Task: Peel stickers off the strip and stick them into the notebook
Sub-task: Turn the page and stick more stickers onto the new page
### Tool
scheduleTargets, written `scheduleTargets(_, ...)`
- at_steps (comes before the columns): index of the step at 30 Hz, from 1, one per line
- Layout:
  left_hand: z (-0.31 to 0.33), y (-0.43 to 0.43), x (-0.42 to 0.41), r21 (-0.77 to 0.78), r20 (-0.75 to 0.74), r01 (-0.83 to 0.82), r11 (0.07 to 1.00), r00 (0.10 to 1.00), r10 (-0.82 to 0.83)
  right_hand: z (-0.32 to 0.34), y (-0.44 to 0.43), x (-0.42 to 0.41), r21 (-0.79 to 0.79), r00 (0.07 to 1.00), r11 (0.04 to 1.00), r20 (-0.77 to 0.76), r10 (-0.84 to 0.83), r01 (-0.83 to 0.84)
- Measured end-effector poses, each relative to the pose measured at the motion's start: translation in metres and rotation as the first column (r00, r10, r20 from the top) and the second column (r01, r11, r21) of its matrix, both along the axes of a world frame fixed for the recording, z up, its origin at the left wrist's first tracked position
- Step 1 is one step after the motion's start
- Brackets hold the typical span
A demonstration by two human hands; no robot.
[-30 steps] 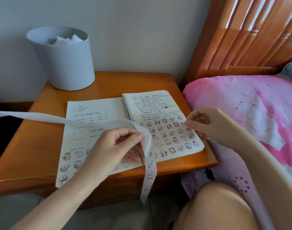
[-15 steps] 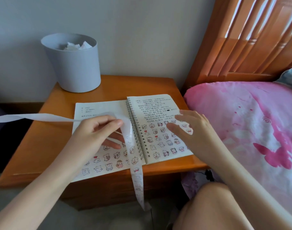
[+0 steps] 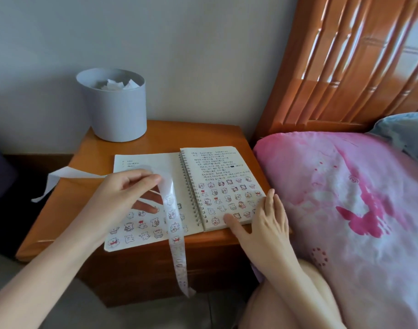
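An open spiral notebook (image 3: 217,167) lies on the wooden nightstand (image 3: 84,203), both pages showing handwriting above rows of small cartoon stickers. My left hand (image 3: 125,198) holds the long white sticker strip (image 3: 177,245) above the left page. One end of the strip trails off to the left; the other hangs down past the nightstand's front edge. My right hand (image 3: 262,222) lies flat with straight fingers on the lower right corner of the right page, its thumb pressing on the bottom sticker row.
A grey round bin (image 3: 115,110) with crumpled paper inside stands at the back left of the nightstand. A pink patterned bedcover (image 3: 345,198) and the wooden headboard (image 3: 345,67) fill the right side. My bare knee (image 3: 286,305) is at the bottom right.
My right hand came down from a raised pinch onto the right page and moved to its lower corner, fingers flattened. My left hand stayed on the strip. The camera view shifted.
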State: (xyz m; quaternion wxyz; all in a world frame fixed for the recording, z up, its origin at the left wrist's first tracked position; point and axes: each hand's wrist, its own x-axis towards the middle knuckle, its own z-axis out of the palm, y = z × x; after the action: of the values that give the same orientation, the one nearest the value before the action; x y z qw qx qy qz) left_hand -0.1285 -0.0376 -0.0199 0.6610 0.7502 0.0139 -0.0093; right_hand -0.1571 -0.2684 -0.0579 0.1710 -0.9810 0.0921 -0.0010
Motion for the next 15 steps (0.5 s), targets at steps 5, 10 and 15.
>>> scheduleTargets(5,0.001,0.01,0.001,0.057,-0.004,-0.018,0.998,1.0,0.018,-0.002,0.007,0.001,0.01,0.998,1.0,0.062,0.016,-0.016)
scheduleTargets(10,0.003,0.017,0.003,0.054,0.001,-0.035,0.998,0.999,0.035,-0.002,0.011,0.008,0.205,0.987,0.977,0.156,0.026,-0.058)
scheduleTargets(15,0.005,0.029,-0.003,0.033,0.009,-0.077,0.997,0.997,0.076,0.008,0.011,0.006,0.729,0.958,0.643,0.286,0.027,-0.236)
